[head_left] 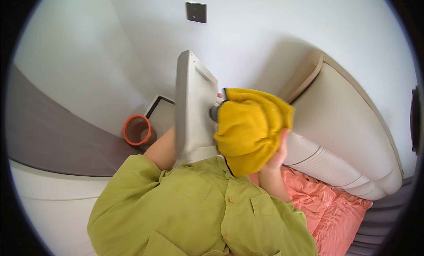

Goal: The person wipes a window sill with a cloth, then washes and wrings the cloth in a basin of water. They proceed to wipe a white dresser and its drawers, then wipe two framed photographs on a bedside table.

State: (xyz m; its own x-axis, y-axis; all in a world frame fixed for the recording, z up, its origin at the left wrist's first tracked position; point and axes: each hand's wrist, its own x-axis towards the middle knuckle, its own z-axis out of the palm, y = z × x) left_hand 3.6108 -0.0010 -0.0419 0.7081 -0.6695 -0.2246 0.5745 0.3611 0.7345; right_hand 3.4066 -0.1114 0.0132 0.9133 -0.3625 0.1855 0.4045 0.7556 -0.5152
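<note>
A yellow cloth (253, 130) with a dark edge is bunched in front of my chest, and my right hand (280, 153) grips its lower right side. Left of the cloth, a white, shallow box-like object (198, 113) stands tilted on edge, its recessed face turned to the cloth. My left forearm passes behind this object. Only a bit of my left hand (219, 95) shows, at the object's far edge; the rest is hidden. A dark grey rounded part (214, 113) lies between the object and the cloth, partly covered. The cloth is slightly blurred.
A brown bin with an orange rim (124, 130) stands at the left beside a pale surface with a black edge (162, 115). To the right are a padded beige headboard (351, 123) and a bed with a coral satin cover (324, 203). A dark socket plate (196, 12) is on the wall.
</note>
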